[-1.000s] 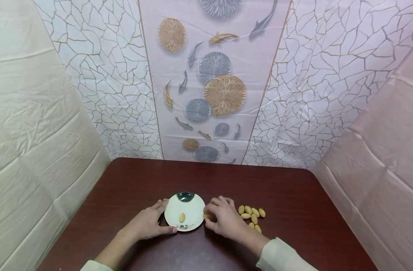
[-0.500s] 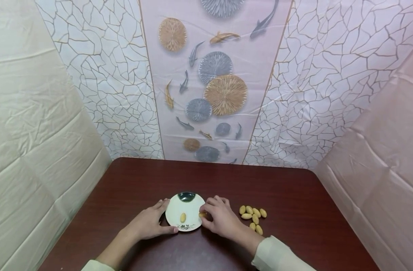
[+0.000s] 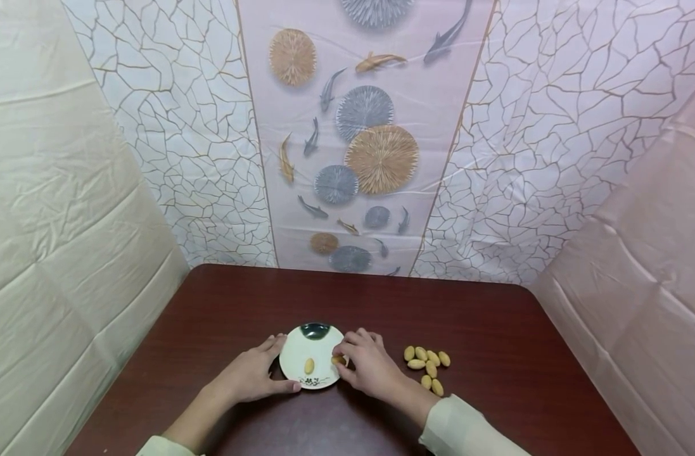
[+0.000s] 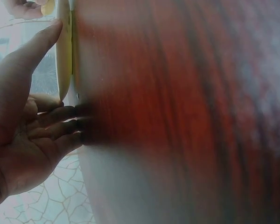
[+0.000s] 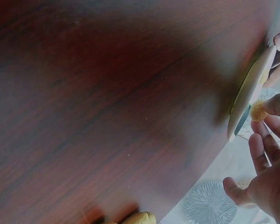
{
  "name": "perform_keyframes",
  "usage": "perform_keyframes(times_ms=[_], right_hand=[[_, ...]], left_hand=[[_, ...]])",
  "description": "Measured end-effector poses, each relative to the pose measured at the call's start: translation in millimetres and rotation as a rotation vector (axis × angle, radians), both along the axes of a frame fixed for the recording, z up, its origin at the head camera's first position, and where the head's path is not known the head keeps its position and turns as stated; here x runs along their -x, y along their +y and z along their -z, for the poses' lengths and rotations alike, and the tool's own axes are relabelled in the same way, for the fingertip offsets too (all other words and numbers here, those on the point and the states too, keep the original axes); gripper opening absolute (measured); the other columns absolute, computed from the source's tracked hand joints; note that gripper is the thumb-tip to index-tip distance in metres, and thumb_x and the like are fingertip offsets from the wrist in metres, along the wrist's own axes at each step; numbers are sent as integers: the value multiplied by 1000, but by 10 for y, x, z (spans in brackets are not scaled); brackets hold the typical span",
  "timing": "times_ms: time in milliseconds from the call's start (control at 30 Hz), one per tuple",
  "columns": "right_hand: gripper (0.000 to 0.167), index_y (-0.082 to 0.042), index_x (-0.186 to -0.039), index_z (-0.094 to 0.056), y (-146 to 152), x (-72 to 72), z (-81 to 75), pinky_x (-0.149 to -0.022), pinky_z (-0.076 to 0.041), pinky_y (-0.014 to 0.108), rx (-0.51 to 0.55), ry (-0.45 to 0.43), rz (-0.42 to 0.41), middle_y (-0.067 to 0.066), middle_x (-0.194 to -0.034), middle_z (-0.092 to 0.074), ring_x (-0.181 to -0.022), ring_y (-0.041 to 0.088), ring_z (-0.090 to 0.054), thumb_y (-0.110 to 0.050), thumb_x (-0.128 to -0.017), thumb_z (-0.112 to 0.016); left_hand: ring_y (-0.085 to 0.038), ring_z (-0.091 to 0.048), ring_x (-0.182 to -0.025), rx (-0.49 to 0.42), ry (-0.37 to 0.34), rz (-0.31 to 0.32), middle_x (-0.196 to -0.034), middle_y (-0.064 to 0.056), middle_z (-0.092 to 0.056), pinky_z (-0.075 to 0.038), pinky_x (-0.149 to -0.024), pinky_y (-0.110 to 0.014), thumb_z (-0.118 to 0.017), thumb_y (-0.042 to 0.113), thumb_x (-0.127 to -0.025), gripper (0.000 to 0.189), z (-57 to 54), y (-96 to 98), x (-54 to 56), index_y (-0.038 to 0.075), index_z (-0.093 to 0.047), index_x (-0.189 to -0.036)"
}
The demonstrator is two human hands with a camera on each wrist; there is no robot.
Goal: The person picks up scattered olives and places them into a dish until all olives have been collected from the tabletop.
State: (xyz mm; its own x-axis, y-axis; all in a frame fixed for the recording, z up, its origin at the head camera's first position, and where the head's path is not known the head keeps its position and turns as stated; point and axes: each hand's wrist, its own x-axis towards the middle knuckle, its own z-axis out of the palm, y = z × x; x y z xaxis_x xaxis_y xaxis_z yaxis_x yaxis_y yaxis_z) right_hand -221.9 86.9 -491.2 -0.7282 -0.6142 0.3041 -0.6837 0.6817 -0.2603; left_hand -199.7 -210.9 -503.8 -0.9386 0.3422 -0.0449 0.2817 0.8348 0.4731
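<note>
A small round white plate [image 3: 297, 350] with a dark green patch at its far rim and a floral print near its front lies on the table. On it rests one oval yellow-tan nut-like piece [image 3: 309, 366]. My left hand [image 3: 253, 375] touches the plate's left side, thumb [image 4: 45, 39] on the front rim and fingers spread along the left edge. Over the plate's right edge, my right hand [image 3: 369, 364] pinches another nut-like piece [image 5: 258, 112] between thumb and fingertips. Several matching pieces [image 3: 431, 369] lie in a loose group right of that hand.
The dark red-brown wooden table [image 3: 467, 323] carries everything. Behind it hangs a patterned cloth [image 3: 376, 190] with fish and round motifs. Pale cloth walls [image 3: 79, 253] stand at the left and right sides.
My right hand has moved left, carrying the pinched nut-like piece from beside the plate's right rim to over its edge. The left hand stays at the plate.
</note>
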Motion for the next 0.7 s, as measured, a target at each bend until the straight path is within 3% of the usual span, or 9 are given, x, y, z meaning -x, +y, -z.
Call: perform_keyframes(times_ms=[233,700], right_hand=[[8,-21,-108,-81,-21,8,15,-105,-52,65,-21,-23,1,-5,-108,-71,-96,11,-51,-22,-100,-83],[9,-22,-109,-82,-80,-8,50,-102,-54,62,-58,18,-16,-6,-108,-73,-95,10,-51,-22,-100,-83]], left_hand=[[-50,-50,-155,4,9,0,-171,-30,-46,-50,-119,-66,-82,76,-85,122,23,-3,5,-4,-40,-168],[-51,-53,-153,0,14,2,-170,-30,-46,-51,-118,-66,-82,75,-85,121,16,-1,1,-3,-41,-168]])
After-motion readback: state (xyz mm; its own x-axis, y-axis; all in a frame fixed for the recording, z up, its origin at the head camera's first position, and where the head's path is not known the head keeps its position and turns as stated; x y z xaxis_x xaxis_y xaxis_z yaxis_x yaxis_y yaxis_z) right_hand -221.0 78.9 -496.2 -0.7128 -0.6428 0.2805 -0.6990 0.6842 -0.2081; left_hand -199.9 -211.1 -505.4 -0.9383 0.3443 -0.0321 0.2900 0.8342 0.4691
